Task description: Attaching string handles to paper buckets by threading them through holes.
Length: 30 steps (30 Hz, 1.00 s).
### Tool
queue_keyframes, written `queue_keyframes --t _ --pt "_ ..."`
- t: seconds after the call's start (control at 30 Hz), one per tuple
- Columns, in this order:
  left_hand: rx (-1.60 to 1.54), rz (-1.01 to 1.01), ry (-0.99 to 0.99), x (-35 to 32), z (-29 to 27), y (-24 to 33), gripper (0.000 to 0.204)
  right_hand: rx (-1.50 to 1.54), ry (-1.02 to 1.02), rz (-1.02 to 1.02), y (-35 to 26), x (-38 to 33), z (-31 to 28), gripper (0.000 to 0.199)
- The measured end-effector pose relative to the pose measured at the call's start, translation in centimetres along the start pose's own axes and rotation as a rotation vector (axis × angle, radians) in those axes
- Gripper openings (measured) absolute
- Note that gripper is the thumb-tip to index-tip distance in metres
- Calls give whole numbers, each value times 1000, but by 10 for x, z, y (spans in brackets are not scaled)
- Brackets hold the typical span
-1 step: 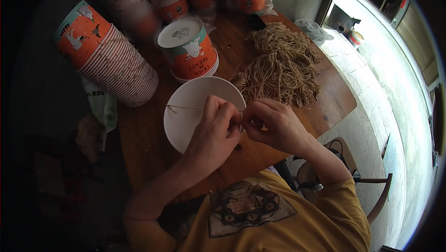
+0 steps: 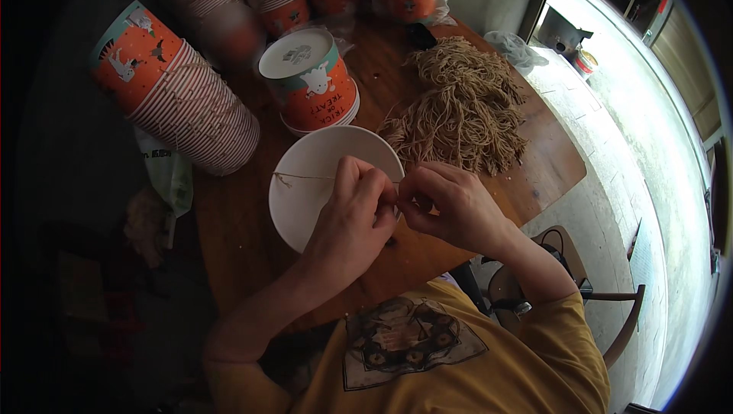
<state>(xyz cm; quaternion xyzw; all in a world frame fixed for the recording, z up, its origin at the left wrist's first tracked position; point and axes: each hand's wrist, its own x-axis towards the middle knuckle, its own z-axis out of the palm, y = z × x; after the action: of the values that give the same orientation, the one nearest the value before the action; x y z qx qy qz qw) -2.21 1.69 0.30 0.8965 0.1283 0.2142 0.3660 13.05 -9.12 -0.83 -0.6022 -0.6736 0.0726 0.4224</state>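
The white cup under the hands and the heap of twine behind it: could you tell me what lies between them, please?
Only bare wooden table in the head view: the twine heap ends just beyond the white cup, its loose ends almost reaching the rim.

Twine pile (image 2: 466,105) behind bowl (image 2: 305,185), right

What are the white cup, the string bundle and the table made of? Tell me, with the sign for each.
White cup: likely paper, matte white inside, thin rolled rim, like the printed stacked cups beside it.
String bundle: looks like natural fibre twine, jute or hemp, tan, dull and fuzzy; one strand crosses the cup's mouth.
Table: apparently wood, reddish brown with a slight sheen; grain is hard to make out.
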Motion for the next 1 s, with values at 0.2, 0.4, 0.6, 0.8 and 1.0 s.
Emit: queue_keyframes --t 0.2,0.4,0.6,0.8,1.0 --pt "206 26 80 -2 0 9 20 18 1 20 0 -1 1 17" --pt "183 4 115 -4 5 6 20 -2 14 1 1 -2 3 17" --pt "143 21 150 -4 7 4 21 22 22 27 0 -3 4 15" --pt "-245 -175 56 -1 2 3 16 193 87 149 2 -6 5 12" --pt "-636 -381 -18 2 0 -2 17 255 80 257 1 -11 8 13"
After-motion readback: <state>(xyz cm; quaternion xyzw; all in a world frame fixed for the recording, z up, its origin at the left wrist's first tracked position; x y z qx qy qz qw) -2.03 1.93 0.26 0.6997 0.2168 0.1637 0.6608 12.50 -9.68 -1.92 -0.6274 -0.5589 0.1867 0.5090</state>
